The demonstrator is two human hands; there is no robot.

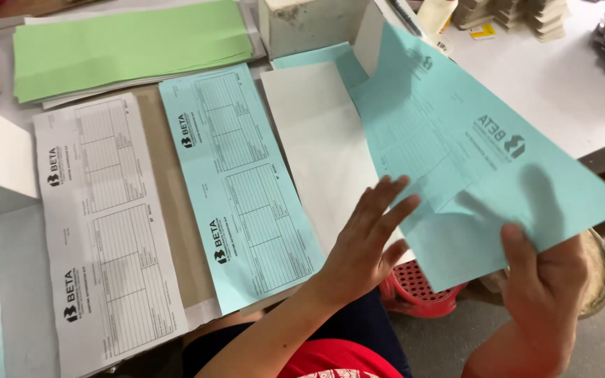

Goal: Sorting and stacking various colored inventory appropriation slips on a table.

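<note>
right hand (544, 280) pinches lifted blue sheet (470, 154) | left hand (365, 241) spread flat beneath it | white stack (106, 224), blue stack (236, 182) laid left; judged mid-sorting

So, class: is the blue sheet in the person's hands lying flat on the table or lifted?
Lifted: the blue sheet tilts above the table, right hand pinching its corner.

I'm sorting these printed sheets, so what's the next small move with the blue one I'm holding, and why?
Probably lower the lifted blue sheet onto the blank white stack: the right hand pinches its corner, and the left hand presses flat there.
</note>
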